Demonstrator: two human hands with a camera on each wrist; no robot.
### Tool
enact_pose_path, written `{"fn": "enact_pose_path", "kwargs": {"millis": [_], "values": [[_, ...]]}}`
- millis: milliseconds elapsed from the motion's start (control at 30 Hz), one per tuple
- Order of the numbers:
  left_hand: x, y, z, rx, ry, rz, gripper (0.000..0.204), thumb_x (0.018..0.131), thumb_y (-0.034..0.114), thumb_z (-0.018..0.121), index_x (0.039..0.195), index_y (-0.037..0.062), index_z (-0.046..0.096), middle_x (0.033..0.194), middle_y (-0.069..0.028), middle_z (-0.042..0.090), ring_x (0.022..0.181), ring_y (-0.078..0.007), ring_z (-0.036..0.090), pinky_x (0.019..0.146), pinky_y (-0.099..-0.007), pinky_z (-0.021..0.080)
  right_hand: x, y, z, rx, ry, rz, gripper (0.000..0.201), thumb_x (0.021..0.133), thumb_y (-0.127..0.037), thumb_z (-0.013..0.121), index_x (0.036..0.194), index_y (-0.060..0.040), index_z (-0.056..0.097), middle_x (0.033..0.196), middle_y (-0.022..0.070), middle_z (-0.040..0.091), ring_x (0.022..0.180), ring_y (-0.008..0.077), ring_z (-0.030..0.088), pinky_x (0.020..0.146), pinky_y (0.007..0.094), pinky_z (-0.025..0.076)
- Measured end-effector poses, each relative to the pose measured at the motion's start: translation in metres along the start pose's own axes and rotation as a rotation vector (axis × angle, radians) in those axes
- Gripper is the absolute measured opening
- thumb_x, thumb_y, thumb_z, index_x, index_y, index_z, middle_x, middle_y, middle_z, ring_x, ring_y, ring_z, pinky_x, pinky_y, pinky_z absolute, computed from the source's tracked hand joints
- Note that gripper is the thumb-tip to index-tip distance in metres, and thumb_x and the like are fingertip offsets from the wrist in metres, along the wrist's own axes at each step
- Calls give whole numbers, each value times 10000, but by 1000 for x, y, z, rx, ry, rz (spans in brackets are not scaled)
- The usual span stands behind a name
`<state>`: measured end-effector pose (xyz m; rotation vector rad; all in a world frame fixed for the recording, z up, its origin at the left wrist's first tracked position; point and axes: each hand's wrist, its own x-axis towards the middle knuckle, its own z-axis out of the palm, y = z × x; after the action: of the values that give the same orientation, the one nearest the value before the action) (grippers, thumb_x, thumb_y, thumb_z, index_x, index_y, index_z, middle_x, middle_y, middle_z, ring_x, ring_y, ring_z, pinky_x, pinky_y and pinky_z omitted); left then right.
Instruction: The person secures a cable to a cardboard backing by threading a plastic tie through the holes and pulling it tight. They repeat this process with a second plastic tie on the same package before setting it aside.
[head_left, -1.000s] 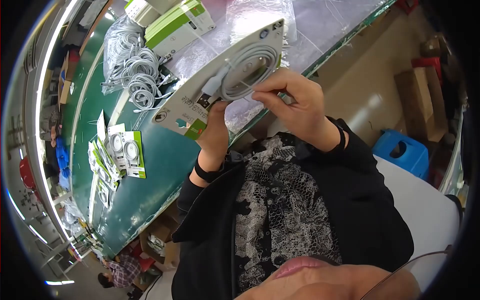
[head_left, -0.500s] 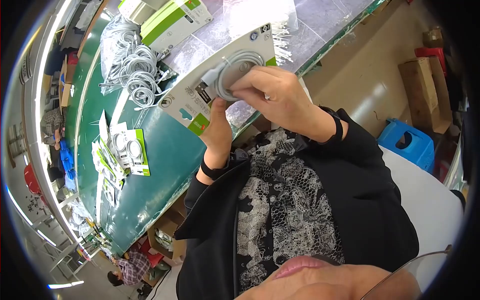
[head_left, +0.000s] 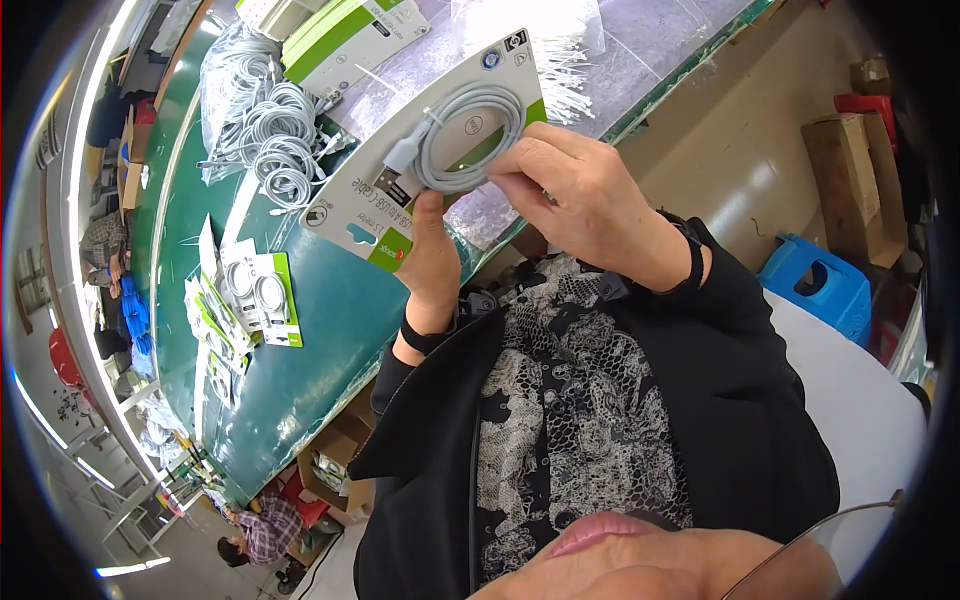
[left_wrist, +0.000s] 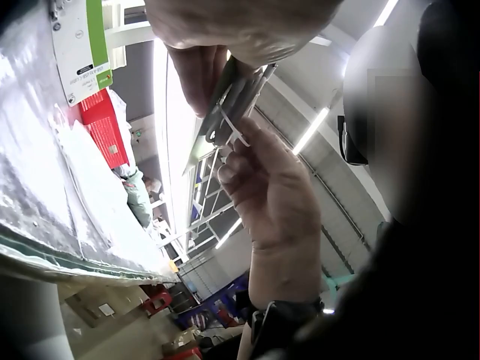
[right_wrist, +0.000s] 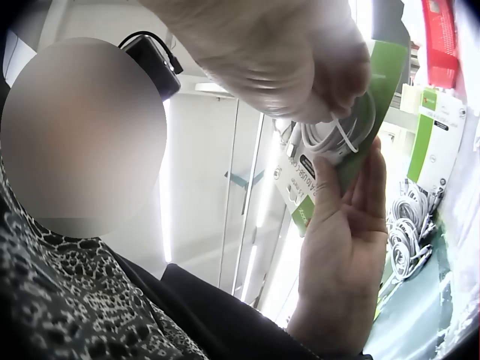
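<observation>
Clock positions per head view.

Right hand (head_left: pixel 575 190): thumb and forefinger pinch a thin white strip (right_wrist: pixel 343 135) at the coil's face; the other fingers curl in. Fingertip hold probably because the strip is too slim for a full grip.

Left hand (head_left: pixel 433 262): at the card's 6 o'clock, thumb on the front just below the coil, fingers close together behind. Likely clamped from the edge to brace the card and leave the coil face accessible to the right hand, which comes in from between 3 and 4.

Card (head_left: pixel 345 205): in the air over the bench edge, tilted, printed side up. Thin flat board, white with a green end band, teal-looking hang slot at its 7.

Coil (head_left: pixel 427 150): against the card front. Smooth pale-grey round cable, several turns in a neat ring, small white tie at its 10. Plug (head_left: pixel 402 155) at about 9, grey moulded body, lying beside the ring, presumably so it sits flat.

Further out: loose coils (head_left: pixel 280 140) at 9, partly in crinkly clear plastic. Card stack (head_left: pixel 350 45) at 11, edges aligned. White strips (head_left: pixel 565 80) at 2, thin, fanned ends. Carded coils (head_left: pixel 255 300) at 8, overlapping pile on the smooth green bench (head_left: pixel 320 310). Supplies look arranged for short reach. Blue moulded stool (head_left: pixel 815 290) on the floor at 4.
</observation>
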<state>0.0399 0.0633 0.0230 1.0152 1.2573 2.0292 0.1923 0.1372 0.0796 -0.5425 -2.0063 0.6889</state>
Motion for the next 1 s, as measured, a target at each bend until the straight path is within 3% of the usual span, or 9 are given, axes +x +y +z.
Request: {"fn": "enact_pose_path", "kwargs": {"millis": [67, 367, 467, 633, 767, 1000], "values": [[-1, -6, -5, 90, 1, 70, 484, 931, 66, 518, 1362, 8, 307, 1239, -167, 518, 1042, -279, 601, 776, -408, 594, 0, 0, 0, -3, -3, 2, 155, 739, 47, 658, 867, -26, 612, 747, 88, 587, 634, 253, 594, 551, 322, 478], [-3, 1, 1, 119, -8, 86, 502, 918, 41, 526, 1363, -2, 297, 1245, -180, 503, 1060, -285, 585, 783, -415, 592, 0, -3, 2, -8, -34, 19, 160, 737, 48, 658, 870, -26, 607, 749, 89, 586, 623, 249, 591, 542, 317, 475], [-5, 8, 4, 89, -4, 2, 511, 915, 47, 541, 1362, -3, 298, 1243, -179, 503, 1063, -289, 581, 785, -419, 591, 1, -3, 3, -11, -32, 21, 156, 738, 49, 656, 866, -24, 604, 742, 88, 581, 614, 248, 587, 536, 316, 473], [-5, 12, 6, 36, -39, 3, 513, 914, 55, 551, 1357, -8, 300, 1242, -177, 504, 1072, -290, 575, 804, -413, 582, 1, -2, 4, -9, -35, 23, 154, 739, 53, 651, 864, -24, 601, 733, 87, 573, 602, 246, 582, 528, 315, 469], [-6, 9, 1, 240, -88, 127, 514, 915, 63, 556, 1353, -14, 299, 1239, -174, 505, 1085, -290, 567, 829, -406, 570, 1, -3, 2, 9, -49, 32, 154, 740, 56, 648, 864, -22, 604, 733, 88, 574, 600, 243, 582, 525, 313, 467], [-6, 14, 8, -37, -4, -14, 511, 902, 73, 587, 1334, -27, 332, 1235, -172, 507, 1083, -278, 564, 819, -393, 567, 1, -3, 1, 61, -61, 53, 141, 742, 51, 651, 857, -17, 606, 732, 90, 574, 594, 237, 578, 522, 308, 464]]}}
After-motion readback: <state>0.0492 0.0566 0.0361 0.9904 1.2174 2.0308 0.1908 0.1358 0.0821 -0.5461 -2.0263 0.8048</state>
